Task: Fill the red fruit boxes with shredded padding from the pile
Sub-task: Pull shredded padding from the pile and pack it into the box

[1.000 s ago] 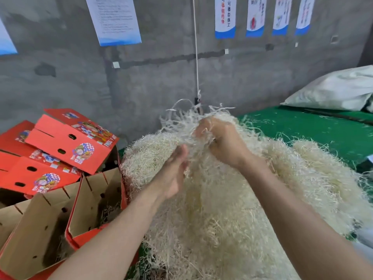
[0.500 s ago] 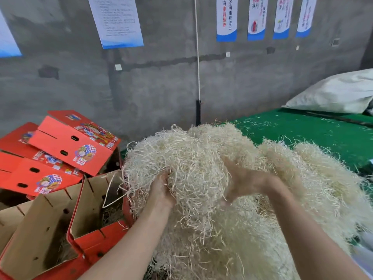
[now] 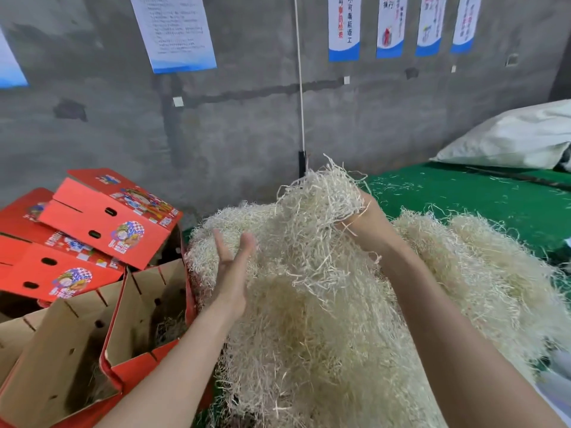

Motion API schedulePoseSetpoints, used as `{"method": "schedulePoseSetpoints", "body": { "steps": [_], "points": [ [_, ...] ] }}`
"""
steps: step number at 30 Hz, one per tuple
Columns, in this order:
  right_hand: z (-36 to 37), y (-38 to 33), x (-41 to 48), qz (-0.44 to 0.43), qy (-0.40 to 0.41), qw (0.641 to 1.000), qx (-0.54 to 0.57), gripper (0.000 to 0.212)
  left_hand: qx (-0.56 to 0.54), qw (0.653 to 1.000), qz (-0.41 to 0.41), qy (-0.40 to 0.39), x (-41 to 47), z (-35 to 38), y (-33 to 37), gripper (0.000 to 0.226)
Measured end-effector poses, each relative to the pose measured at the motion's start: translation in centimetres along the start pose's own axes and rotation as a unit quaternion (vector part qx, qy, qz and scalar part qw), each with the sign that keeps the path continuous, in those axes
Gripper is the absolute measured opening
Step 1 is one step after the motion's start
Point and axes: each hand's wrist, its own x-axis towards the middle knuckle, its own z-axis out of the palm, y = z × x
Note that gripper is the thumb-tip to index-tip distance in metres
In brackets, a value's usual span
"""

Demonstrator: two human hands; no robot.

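From the head view, your right hand [image 3: 364,223] is gripping a tuft of shredded padding [image 3: 321,196] above the pile [image 3: 324,304]; its fingers are buried in the strands and hard to make out. Your left hand [image 3: 231,273] is hovering spread, palm toward the pile, holding nothing. The open red box [image 3: 145,310] is sitting just left of the pile, its bottom shadowed, with only a few strands showing. Closed red boxes [image 3: 105,217] are lying stacked behind it, cut off at the frame's left edge.

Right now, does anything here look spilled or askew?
Yes. Loose shreds lie scattered on the green mat beyond the pile. The closed red boxes at left are stacked crooked, tilted against one another.
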Motion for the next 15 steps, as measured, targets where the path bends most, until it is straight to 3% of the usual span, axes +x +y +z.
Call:
{"method": "schedulePoseSetpoints", "body": {
  "steps": [2,3,5,6,7,9,11,13,15],
  "points": [
    [1.1,-1.2,0.5,-0.023,-0.016,0.999,0.032,0.026,-0.02,0.986,-0.011,-0.164,0.1,0.3,1.0,0.15],
    [2.2,-1.6,0.8,-0.036,-0.016,0.999,0.018,0.022,0.0,0.971,-0.03,-0.236,-0.2,0.9,1.4,0.133],
    [4.8,-2.2,1.1,-0.032,-0.004,0.998,-0.057,0.02,0.057,0.948,-0.06,-0.307,-1.4,2.9,1.8,0.06],
    [5.6,-2.3,1.1,-0.011,-0.023,0.998,-0.061,0.023,0.057,0.956,-0.065,-0.28,-1.7,3.8,1.6,0.029],
    [5.7,-2.5,1.1,0.022,-0.065,0.998,-0.015,0.027,0.032,0.971,-0.063,-0.227,-1.9,4.4,1.5,0.016],
    [4.3,-2.5,0.9,0.082,-0.121,0.979,0.143,0.037,-0.06,0.991,-0.053,-0.11,-1.2,4.1,1.3,0.025],
    [1.8,-2.1,0.9,0.073,-0.03,0.972,0.224,0.035,-0.122,0.99,-0.074,-0.004,0.0,2.3,1.4,0.018],
    [0.2,-1.1,0.9,0.067,0.085,0.984,0.14,0.022,-0.167,0.98,-0.099,0.04,0.5,0.7,1.8,0.014],
    [0.4,0.2,0.3,0.106,0.044,0.993,0.001,0.017,-0.214,0.972,-0.093,0.037,0.1,0.1,1.9,0.031]
  ]
}}
